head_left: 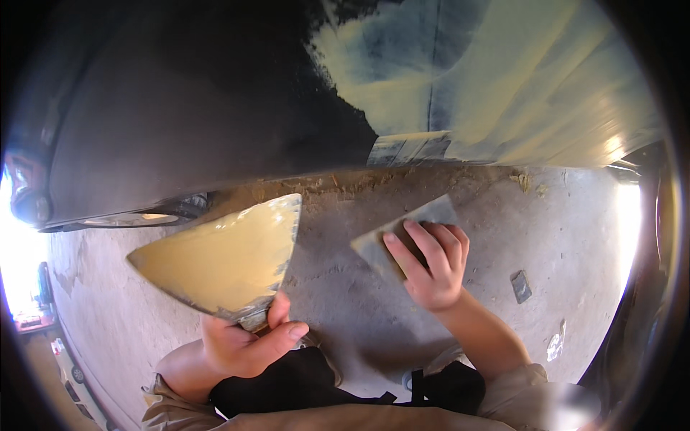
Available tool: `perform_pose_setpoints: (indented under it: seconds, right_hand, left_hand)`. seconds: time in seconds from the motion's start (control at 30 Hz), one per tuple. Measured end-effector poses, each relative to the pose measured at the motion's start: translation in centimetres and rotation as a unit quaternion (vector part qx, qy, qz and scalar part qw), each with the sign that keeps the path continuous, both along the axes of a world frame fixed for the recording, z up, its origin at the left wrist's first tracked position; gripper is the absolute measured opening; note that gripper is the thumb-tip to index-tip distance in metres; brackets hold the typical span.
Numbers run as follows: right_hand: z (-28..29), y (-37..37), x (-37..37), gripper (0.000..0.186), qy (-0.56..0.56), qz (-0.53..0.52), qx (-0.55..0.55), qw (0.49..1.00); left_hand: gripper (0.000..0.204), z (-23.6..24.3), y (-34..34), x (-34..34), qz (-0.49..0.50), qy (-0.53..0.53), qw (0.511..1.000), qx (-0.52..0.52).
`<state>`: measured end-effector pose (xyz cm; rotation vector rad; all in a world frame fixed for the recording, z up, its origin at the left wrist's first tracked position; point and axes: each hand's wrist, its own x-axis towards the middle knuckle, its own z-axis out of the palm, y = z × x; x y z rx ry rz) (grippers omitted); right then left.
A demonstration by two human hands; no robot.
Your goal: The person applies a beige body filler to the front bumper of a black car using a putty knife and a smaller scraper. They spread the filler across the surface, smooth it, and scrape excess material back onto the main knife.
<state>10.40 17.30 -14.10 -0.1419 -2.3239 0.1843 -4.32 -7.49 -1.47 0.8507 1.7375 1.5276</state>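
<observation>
In my left hand (248,345) is the short handle of a wide, roughly triangular putty board (223,255), its face coated with smooth yellow filler. My thumb and fingers close round the handle at its near end. My right hand (435,266) grips a flat grey spreader (381,248), fingers laid across its face; the thumb is hidden. A little yellow filler shows along the spreader's left edge. Both tools are apart from each other and held below a dark car body panel (201,93). Pale yellow filler (503,86) is smeared over the panel's right part.
Under the car lies a grey concrete floor (338,287) with yellowish spatters by the panel's lower edge. A wheel (158,215) shows at left. On the floor to the right are a small dark rectangular piece (520,286) and a whitish scrap (556,341). Vehicles stand at far left.
</observation>
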Motion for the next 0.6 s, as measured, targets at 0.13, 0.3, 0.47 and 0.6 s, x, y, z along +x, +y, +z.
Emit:
perform_pose_setpoints:
  seconds: [0.13, 0.3, 0.47, 0.6]
  right_hand:
    - [4.7, -0.3, 1.5, 0.028, 0.06, 0.041, -0.295, 0.953]
    - [8.9, -1.2, 2.8, 0.022, 0.144, 0.17, -0.564, 0.795]
    - [11.8, 0.5, 1.6, 0.046, -0.014, 0.292, -0.33, 0.898]
    - [12.6, 1.8, 1.6, 0.048, -0.104, 0.289, -0.305, 0.902]
  left_hand:
    - [0.025, 0.0, 0.8, -0.3, -0.054, -0.175, 0.978, 0.1]
    - [0.041, 0.1, 2.1, -1.8, -0.227, -0.19, 0.954, -0.051]
    - [0.042, 0.1, 1.5, -1.7, -0.241, -0.122, 0.959, -0.084]
    - [0.046, 0.6, 1.2, -1.0, -0.207, -0.1, 0.971, -0.071]
